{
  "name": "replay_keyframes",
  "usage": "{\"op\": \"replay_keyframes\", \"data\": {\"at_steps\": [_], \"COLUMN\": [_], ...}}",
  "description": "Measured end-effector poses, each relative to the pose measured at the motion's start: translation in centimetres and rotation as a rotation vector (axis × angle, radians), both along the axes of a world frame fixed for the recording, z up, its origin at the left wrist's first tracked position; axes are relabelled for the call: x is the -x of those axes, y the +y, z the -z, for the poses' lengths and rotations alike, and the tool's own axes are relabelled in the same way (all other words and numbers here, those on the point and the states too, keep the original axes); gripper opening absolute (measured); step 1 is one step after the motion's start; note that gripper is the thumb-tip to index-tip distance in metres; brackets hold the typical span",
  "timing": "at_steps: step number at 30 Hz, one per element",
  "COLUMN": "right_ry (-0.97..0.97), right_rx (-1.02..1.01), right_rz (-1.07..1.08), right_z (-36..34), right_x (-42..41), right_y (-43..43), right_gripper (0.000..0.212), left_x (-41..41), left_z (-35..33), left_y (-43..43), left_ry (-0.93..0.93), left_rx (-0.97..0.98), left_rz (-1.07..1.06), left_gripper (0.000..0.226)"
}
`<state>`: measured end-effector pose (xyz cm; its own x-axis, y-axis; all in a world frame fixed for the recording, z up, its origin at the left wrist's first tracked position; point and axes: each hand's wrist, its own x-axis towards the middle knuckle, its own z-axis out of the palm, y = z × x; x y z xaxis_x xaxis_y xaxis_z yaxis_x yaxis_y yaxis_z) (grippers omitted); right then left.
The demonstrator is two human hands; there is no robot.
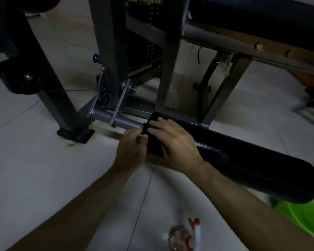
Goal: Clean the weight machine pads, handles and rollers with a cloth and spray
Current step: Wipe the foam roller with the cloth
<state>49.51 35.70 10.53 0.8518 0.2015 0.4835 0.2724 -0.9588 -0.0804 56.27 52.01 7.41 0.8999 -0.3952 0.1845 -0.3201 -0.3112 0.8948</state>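
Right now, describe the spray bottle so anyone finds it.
Find the long black roller low over the tiled floor. Nearer the camera, between the forearms, is the spray bottle. Only it is clear with a red-and-white trigger head.

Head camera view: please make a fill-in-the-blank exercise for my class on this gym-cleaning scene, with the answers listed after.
1. The foam roller under the right hand is ____ in colour.
2. The spray bottle is on the ____, in neither hand.
3. The basin by the roller's free end is ____.
4. The left hand pinches a dark cloth at one end of the ____.
Missing words: black; floor; green; roller.
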Motion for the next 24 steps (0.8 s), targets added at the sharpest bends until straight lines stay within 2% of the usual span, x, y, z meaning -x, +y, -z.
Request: {"op": "replay_keyframes", "data": {"at_steps": [4, 8, 11, 14, 16, 18, 20, 22, 24], "right_ry": [-0.058, -0.119, -0.170, -0.162, -0.150, -0.126, -0.126, -0.140, -0.120], "right_rx": [-0.011, -0.097, -0.163, -0.135, -0.092, -0.021, 0.008, 0.009, -0.006], "right_rz": [0.135, 0.294, 0.342, 0.217, 0.171, 0.165, 0.203, 0.294, 0.385], "right_z": [0.2, 0.6, 1.2, 1.4, 0.9, 0.7, 0.8, 0.7, 0.7], "right_x": [6.1, 10.9, 8.2, 2.7, 1.2, 2.8, 6.3, 10.4, 14.2], "right_y": [-6.2, -9.7, -6.1, -0.5, 0.1, -2.1, -5.2, -8.8, -12.1], "right_gripper": [0.044, 0.045, 0.049, 0.044, 0.038, 0.036, 0.040, 0.049, 0.059], "left_x": [1.1, 1.7, 2.0, 2.1, 2.5, 3.4, 4.7, 6.0, 7.0], "left_z": [-0.9, -1.0, -0.9, -0.8, -0.9, -1.0, -1.3, -1.8, -2.4], "left_y": [-2.0, -2.9, -3.2, -3.3, -3.3, -3.6, -4.7, -6.6, -8.5], "left_ry": [-0.100, -0.185, -0.206, -0.149, -0.143, -0.231, -0.401, -0.540, -0.604], "left_rx": [0.046, 0.051, -0.002, -0.049, -0.096, -0.216, -0.338, -0.401, -0.435], "left_rz": [-0.045, -0.056, -0.070, -0.029, -0.024, -0.072, -0.050, 0.066, 0.215], "left_gripper": [0.047, 0.047, 0.052, 0.061, 0.063, 0.063, 0.059, 0.058, 0.063]}}
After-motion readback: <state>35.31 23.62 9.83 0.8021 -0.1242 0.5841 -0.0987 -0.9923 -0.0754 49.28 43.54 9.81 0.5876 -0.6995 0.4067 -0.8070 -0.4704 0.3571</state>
